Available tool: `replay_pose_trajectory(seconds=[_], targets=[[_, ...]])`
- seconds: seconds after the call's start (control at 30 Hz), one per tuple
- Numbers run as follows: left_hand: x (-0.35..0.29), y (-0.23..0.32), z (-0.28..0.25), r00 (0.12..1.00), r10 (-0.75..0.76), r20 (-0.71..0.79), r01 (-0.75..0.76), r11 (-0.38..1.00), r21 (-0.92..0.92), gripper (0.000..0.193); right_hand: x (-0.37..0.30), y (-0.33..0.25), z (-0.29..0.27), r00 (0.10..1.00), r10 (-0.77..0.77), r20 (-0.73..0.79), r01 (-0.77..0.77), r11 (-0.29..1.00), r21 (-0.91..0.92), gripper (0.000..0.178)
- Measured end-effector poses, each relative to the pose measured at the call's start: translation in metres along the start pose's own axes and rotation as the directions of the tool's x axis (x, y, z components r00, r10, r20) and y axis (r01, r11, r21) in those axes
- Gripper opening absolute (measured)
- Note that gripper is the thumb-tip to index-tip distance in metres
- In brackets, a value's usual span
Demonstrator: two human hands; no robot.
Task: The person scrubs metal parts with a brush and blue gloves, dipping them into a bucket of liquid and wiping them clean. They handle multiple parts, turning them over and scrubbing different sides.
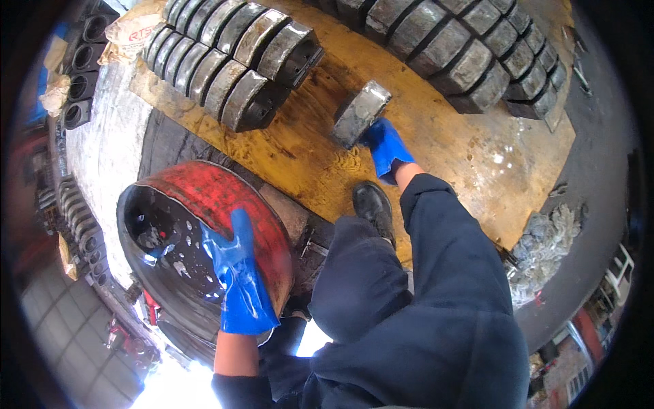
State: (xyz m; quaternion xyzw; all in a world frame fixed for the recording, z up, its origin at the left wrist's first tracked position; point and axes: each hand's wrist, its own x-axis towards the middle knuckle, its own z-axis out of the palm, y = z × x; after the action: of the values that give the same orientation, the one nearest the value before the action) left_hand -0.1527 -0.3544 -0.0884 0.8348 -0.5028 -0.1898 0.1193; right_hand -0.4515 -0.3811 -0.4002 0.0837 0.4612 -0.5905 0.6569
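My right hand, in a blue rubber glove, grips the near end of a worn grey metal block with angled sides. The block is over the oily yellow-brown sheet, and its underside is hidden. On my left stands a red cut-down drum with dark, wet contents and pale, shiny spots. My left hand, in a wet blue glove, straddles the drum's rim. Its thumb lies along the red outer side, the fingers reach inside, and their tips are partly hidden.
Rows of similar metal blocks stand at the far left of the sheet, with more blocks at the far right. Crumpled grey-white material lies off its right edge. My black shoe rests on the sheet. Dark ring-shaped parts line the left side.
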Motion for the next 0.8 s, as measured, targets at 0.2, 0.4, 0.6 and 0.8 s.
replay_pose_trajectory(seconds=[0.2, 0.4, 0.6, 0.8], targets=[[0.007, 0.003, 0.010, 1.000, 0.023, 0.015, -0.022, 0.998, -0.064, 0.104, 0.039, 0.000, -0.033, 0.978, -0.208, -0.007, 0.202, 0.954, -0.223, 0.022], [0.004, 0.000, -0.002, 0.997, -0.069, 0.039, 0.072, 0.994, -0.087, 0.103, 0.065, 0.008, 0.011, 0.995, -0.101, -0.005, 0.099, 0.978, -0.183, 0.014], [0.002, 0.000, 0.004, 0.994, -0.102, -0.027, 0.104, 0.991, 0.088, 0.098, 0.122, 0.007, 0.066, 0.977, -0.141, 0.161, 0.179, 0.949, -0.258, 0.029], [0.002, 0.012, 0.004, 0.995, -0.099, -0.030, 0.101, 0.993, 0.060, 0.098, 0.207, 0.004, 0.100, 0.930, -0.348, 0.116, 0.341, 0.707, -0.619, 0.040]])
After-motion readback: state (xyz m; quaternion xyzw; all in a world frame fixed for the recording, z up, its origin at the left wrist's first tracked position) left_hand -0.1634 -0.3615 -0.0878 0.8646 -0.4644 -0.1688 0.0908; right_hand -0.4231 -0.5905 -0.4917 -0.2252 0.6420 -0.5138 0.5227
